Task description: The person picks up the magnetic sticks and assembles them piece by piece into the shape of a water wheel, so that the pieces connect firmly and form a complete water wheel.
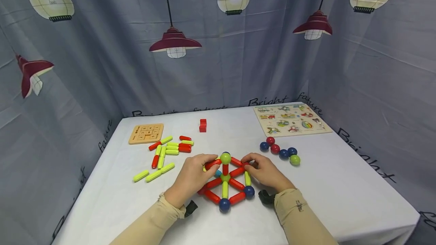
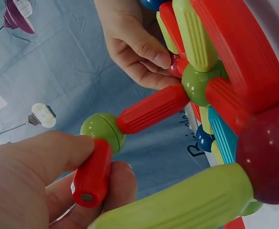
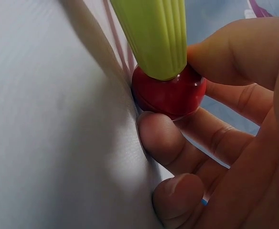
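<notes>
A wheel-like frame of red and yellow-green magnetic rods and balls stands on the table, with a green hub ball in its middle. From the hub an upright red rod rises to a green ball. My left hand pinches another red rod between thumb and fingers, its one end against that upper green ball. On the frame's right side, my right hand grips a red ball with a yellow-green rod joined to it. Blue balls sit at the near corners.
Loose red and yellow-green rods lie to the left, near a wooden number puzzle. Several balls lie to the right, below a picture board. Small red blocks stand at the back of the white table.
</notes>
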Demonstrator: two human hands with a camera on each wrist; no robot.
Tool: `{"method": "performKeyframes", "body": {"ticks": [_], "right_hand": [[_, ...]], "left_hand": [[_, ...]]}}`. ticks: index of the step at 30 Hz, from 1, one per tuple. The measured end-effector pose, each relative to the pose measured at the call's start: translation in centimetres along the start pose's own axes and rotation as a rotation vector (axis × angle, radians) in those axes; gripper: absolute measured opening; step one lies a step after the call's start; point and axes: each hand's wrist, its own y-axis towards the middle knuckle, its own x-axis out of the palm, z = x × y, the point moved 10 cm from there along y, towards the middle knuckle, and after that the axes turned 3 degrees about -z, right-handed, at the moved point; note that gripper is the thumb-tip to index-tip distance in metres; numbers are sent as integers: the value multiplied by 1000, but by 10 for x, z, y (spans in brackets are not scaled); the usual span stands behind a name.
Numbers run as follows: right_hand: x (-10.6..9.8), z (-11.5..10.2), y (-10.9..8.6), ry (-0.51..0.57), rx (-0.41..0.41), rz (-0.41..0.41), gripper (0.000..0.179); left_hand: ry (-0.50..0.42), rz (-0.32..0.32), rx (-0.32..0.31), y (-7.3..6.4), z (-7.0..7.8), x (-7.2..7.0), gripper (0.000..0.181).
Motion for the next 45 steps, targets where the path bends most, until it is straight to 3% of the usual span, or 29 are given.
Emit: {"method": "performKeyframes", "body": {"ticks": [4,6,8,10,11,12,14,16,17,19,22,24,29,31,34,37,42,45], "right_hand": [[-2,-1,0,-17,1,5,23],[-3,0,0,-18,1,7,23],[-2,0,0,-15,-1,3,23],[-2,-1,0,-17,-6,0,23],[-3,-1,0,-17,-10,1,22],[-3,-1,-1,-18,-11,4,22],[-5,-1,-1,-21,-18,9,22],[-6,-2,-1,-20,-27,14,22],[-6,-2,-1,-17,-32,17,21],[-7,-3,-1,-18,-44,22,19],[-10,-3,-2,-20,-46,44,10],[-11,0,-2,-1,-15,50,4],[-14,7,-3,50,47,78,15],[-19,4,-2,42,23,127,13],[-22,0,0,9,-28,158,32],[-17,-1,1,-19,-43,104,35],[-15,6,0,-18,22,48,11],[-13,9,-2,-1,53,-5,19]], "left_hand": [[4,0,4,0,0,1,37],[45,29,33,-1,4,-2,40],[126,99,124,-6,15,-8,43],[204,166,280,-15,34,-12,40],[240,169,373,-21,45,-9,38],[262,142,463,-27,54,-4,35],[286,-22,595,-38,66,18,29],[300,-233,628,-47,66,44,24],[309,-324,607,-50,61,55,24],[345,-421,558,-53,50,67,22],[361,-440,500,-51,35,69,19],[356,-429,450,-49,22,63,16],[301,-384,304,-44,-12,41,11],[258,-375,266,-43,-21,36,11],[212,-366,218,-41,-32,30,11],[201,-358,147,-39,-43,25,14],[205,-342,-3,-35,-64,19,21],[189,-296,-56,-31,-73,16,23]]}}
